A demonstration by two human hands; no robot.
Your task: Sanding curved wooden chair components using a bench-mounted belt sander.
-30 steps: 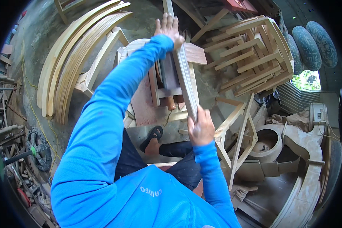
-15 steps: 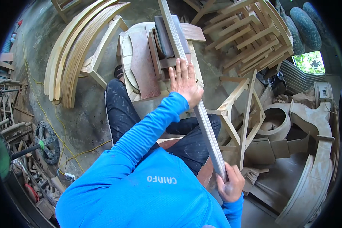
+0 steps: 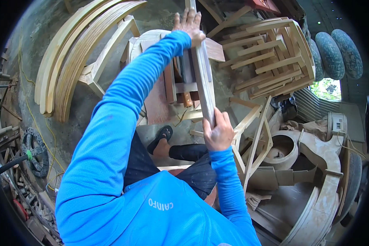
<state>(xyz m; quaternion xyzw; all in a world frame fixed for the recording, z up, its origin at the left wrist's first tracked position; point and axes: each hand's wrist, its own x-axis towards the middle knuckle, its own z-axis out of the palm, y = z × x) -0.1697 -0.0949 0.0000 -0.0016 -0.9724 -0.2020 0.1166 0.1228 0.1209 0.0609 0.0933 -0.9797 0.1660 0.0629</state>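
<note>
A long wooden strip (image 3: 203,78) stretches away in front of me over a low stand (image 3: 147,39). My left hand (image 3: 190,29) lies across its far part with fingers spread, pressing on the top face. The near end is gripped by my right hand (image 3: 219,133), thumb along the wood. Under the strip sits a grey flat-sided block (image 3: 188,67) between boards, whose workings I cannot make out. A reddish-brown board (image 3: 158,108) slants beside it on the left.
Curved wooden pieces (image 3: 69,78) are stacked at the left. A pile of wooden frames (image 3: 270,57) stands at the far right, near dark tyres (image 3: 330,55). A large band-saw-like machine body (image 3: 322,164) lies at right. A yellow cord (image 3: 51,139) runs along the left floor.
Both hands and the strip have moved forward, away from my body. My right arm has stretched out, and my left hand has gone farther over the stand.
</note>
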